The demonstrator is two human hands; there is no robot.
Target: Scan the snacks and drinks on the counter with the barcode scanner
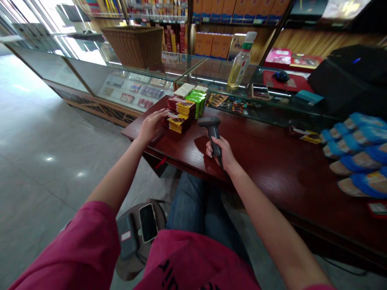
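Note:
My right hand (221, 152) is wrapped round the handle of a dark grey barcode scanner (213, 133), held over the reddish-brown desk with its head toward the stacks. My left hand (153, 124) reaches to the left side of a stack of yellow and dark-red packets (180, 114). Its fingers are stretched out, and the tips touch or nearly touch the packets. Bright green packets (197, 100) stand right behind that stack, with a white-topped pile (184, 90) beside them.
Glass display counters (121, 86) run behind the desk (256, 149). On them stand a wicker basket (136, 46), a bottle (240, 64) and a phone (260, 92). Blue-wrapped packs (363, 149) fill the desk's right end. A stool (130, 266) at my left holds another phone (148, 222).

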